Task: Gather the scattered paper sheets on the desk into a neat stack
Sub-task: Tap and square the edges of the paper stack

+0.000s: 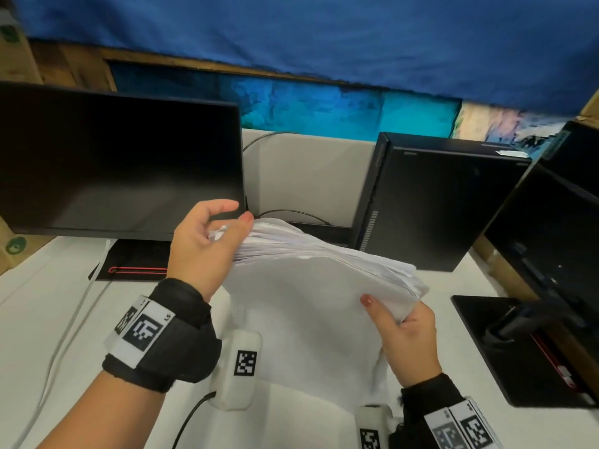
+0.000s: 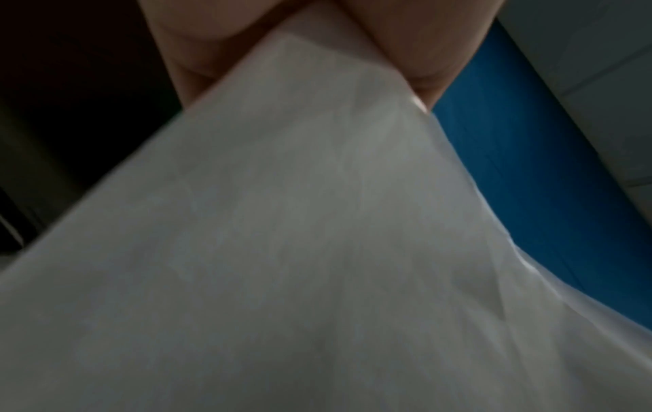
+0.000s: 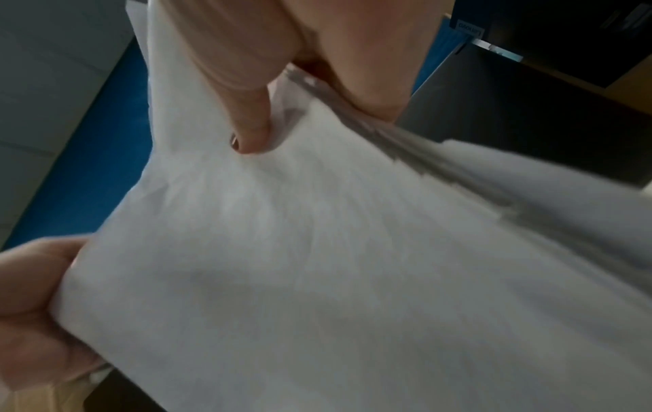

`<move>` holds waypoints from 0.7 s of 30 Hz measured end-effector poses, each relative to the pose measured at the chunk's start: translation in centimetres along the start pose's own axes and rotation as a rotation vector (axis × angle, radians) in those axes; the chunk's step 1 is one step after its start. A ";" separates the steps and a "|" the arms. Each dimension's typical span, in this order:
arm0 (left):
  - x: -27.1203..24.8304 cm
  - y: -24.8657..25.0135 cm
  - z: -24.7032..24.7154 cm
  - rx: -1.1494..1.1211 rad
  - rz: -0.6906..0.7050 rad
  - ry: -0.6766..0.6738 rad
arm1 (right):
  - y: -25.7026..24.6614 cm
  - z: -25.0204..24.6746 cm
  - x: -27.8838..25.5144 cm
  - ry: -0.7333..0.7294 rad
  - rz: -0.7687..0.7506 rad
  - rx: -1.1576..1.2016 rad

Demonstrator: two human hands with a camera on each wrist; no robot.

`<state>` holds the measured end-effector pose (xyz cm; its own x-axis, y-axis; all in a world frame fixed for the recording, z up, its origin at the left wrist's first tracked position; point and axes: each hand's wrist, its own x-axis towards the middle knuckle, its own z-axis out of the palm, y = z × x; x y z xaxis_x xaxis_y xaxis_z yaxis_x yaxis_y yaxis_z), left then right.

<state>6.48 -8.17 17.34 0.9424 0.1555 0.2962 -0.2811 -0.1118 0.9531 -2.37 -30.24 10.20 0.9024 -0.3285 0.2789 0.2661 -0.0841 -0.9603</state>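
A thick bundle of white paper sheets [image 1: 308, 286] is lifted above the white desk [image 1: 48, 319], held on edge and bowed, its sheet edges fanned along the top. My left hand [image 1: 207, 244] grips its upper left corner, thumb in front and fingers behind. My right hand [image 1: 405, 338] pinches the lower right corner, thumb pressed on the near face. The left wrist view is filled by the paper sheets [image 2: 317, 251] running up between the fingers [image 2: 423, 50]. In the right wrist view the paper sheets [image 3: 317, 264] show with my right thumb [image 3: 247, 111] on them; my left hand [image 3: 31, 301] grips the far corner.
A dark monitor [image 1: 113, 163] stands at the back left on a black base [image 1: 136, 264]. A black computer tower [image 1: 437, 202] stands at the back right. Another monitor [image 1: 551, 241] with its black base [image 1: 505, 351] is at the right. Cables [image 1: 64, 335] run along the left.
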 end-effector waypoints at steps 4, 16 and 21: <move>0.0 0.0 -0.3 -0.007 0.062 -0.002 | -0.5 0.1 0.1 0.009 0.036 0.068; -3.5 -4.6 0.0 -0.057 0.038 -0.181 | -1.7 0.0 1.0 0.052 -0.012 0.159; -4.6 -5.6 0.3 -0.017 -0.037 -0.289 | -0.4 0.6 0.1 0.019 0.090 0.048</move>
<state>3.74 -8.57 10.65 0.9638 -0.1275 0.2341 -0.2467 -0.0943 0.9645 -2.22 -29.63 10.63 0.9168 -0.3506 0.1910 0.2008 -0.0086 -0.9796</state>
